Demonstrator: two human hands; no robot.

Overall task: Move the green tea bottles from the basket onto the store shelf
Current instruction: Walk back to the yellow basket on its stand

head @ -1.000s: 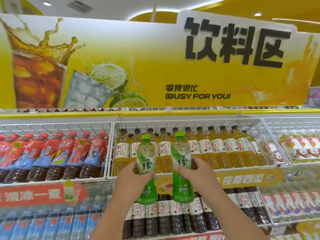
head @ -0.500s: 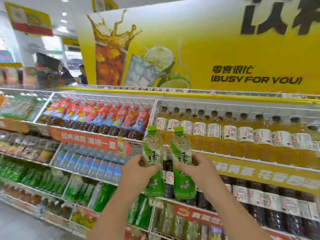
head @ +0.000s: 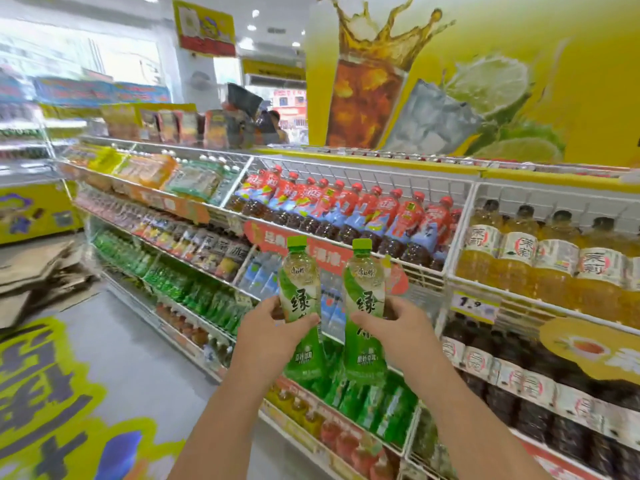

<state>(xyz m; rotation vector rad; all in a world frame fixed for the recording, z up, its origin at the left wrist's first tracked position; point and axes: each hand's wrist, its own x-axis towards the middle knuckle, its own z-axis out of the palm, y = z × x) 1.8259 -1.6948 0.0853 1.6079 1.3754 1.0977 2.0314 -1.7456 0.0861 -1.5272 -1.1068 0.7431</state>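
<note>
Both forearms reach up and forward in front of the wire store shelf [head: 349, 174], each hand wrapped round the middle of 1 upright clear plastic green tea bottle with a green cap: the left hand [head: 273, 336] grips the left bottle [head: 300, 289], the right hand [head: 398, 329] grips the right bottle [head: 364, 292], the 2 just apart. Both bottles are held in the air before the row of red-capped bottles [head: 346, 213]. The fingers behind the labels are hidden, the far shelves are blurred, and no basket is in view.

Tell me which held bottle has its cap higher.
The left hand's bottle: its green cap sits higher than that of the right hand's bottle.
</note>
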